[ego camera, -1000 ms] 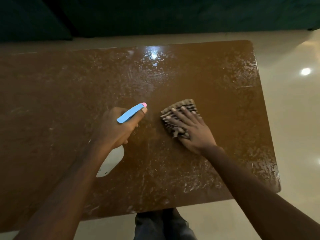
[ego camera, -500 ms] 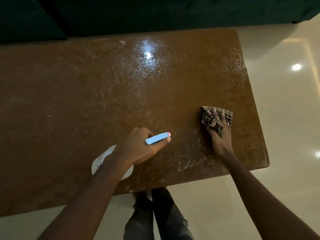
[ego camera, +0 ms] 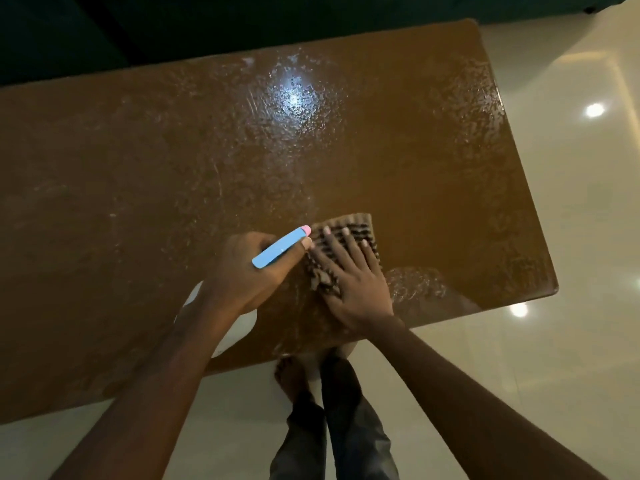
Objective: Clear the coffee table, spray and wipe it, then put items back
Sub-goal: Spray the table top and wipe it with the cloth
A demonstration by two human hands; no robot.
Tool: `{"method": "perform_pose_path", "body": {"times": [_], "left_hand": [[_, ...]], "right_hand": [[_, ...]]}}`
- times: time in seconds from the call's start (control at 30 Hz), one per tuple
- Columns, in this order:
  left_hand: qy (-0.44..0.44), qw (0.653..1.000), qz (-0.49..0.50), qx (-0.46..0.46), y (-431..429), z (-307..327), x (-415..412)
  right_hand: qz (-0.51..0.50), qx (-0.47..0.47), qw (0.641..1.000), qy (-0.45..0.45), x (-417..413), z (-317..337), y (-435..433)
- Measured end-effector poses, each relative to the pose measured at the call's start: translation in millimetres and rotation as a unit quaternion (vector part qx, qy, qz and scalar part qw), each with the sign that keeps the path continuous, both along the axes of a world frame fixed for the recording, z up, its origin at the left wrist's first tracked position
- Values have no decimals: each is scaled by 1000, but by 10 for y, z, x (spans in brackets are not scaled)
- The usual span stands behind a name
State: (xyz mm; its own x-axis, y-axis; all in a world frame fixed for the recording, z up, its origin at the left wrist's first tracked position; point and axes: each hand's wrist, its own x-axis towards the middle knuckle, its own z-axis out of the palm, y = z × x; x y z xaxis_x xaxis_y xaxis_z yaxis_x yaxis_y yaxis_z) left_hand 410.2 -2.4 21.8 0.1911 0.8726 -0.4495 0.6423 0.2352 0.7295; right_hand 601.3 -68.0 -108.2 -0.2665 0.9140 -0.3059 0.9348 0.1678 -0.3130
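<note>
The brown coffee table (ego camera: 145,188) is wet and streaked with spray across its top. My right hand (ego camera: 349,282) lies flat, fingers spread, pressing a striped brown cloth (ego camera: 349,225) onto the table near its front edge. Right beside it, my left hand (ego camera: 249,268) grips a spray bottle whose blue head with a pink nozzle tip (ego camera: 281,251) points toward the cloth. The bottle's white body (ego camera: 239,329) shows below my wrist, mostly hidden by my arm.
A dark sofa (ego camera: 173,26) runs along the table's far side. Glossy cream floor tiles (ego camera: 571,237) lie to the right and front. My legs and bare feet (ego camera: 325,403) stand at the table's front edge.
My right hand has slid the cloth leftward from near the table's right end back to the middle, beside the spray bottle. A wiped arc shows to its right. My left hand still holds the bottle.
</note>
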Motion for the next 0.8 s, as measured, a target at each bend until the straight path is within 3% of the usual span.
{"method": "perform_pose_path", "body": {"times": [0.07,0.13,0.3,0.4,0.47,0.63,0.73,0.8], "left_hand": [[6,1000,-3,2,-32,18,-25],[11,1000,0,-2,-61,33,-27],[1,1000,-12,-1,-127,57,15],[-3,1000,-17,0,-176,43,33],[4,1000,-16,2,-211,21,29],[-4,999,-42,10,-288,-25,15],[-6,998,-53,13,-341,-54,39],[-7,999,-44,7,-393,-59,86]], "right_hand": [[66,12,998,-3,255,-19,-256],[54,12,998,-5,613,-20,-469],[-181,-20,983,-32,1195,113,-426],[-318,-15,948,-17,943,124,-29],[-341,-11,940,-15,644,92,137],[-107,-3,994,-19,152,34,-276],[2,-6,1000,-24,372,-11,-697],[24,-12,1000,-12,643,9,-872]]}}
